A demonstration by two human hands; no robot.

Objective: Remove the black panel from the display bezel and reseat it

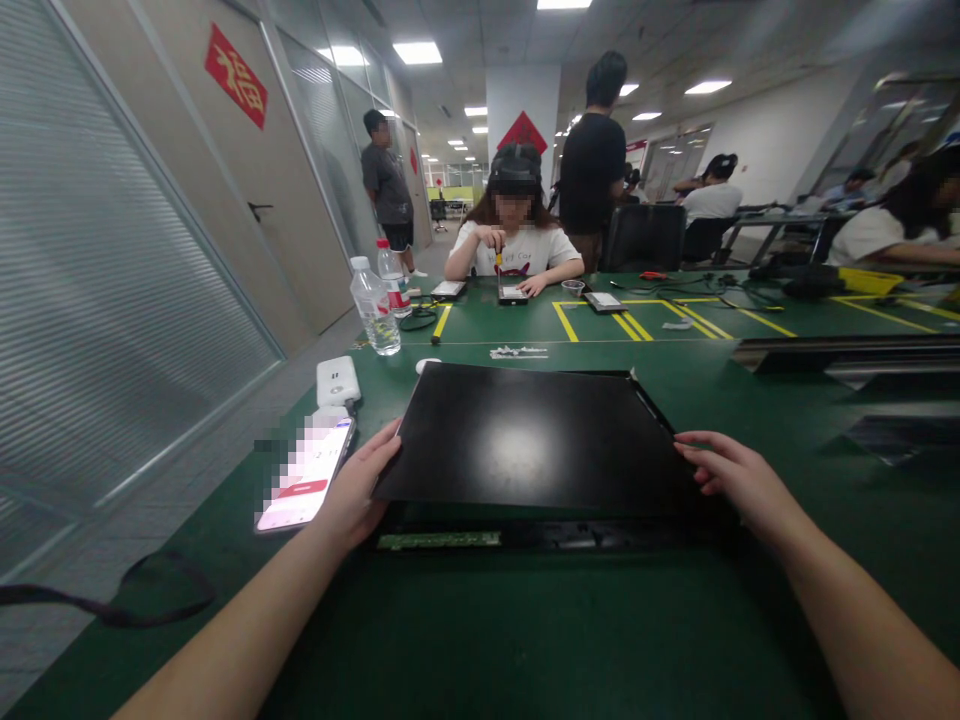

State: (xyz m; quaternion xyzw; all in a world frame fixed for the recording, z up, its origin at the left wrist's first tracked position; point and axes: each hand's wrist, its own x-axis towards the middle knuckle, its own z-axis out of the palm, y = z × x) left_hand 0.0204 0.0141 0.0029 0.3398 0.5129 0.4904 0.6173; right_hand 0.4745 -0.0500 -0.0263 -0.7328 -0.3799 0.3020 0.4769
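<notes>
A glossy black flat panel [480,460], like a display screen, lies tilted over a black frame [600,535]. Its near edge is raised, and a narrow green circuit board [439,540] shows in the frame below. My left hand [371,475] grips the panel's left edge, the fingertips on its rim. At the right side my right hand [720,465] has thumb and fingers closed at the edge; whether they also touch the frame there I cannot tell. The frame's far right corner sticks out beyond the panel.
Left of the panel are a lit phone [311,480] and a white power bank [337,382]. Two bottles [375,305] stand further back. Bent metal strips [847,355] lie at the right. Across the green table [525,620] a person [514,230] holds a screwdriver [499,258].
</notes>
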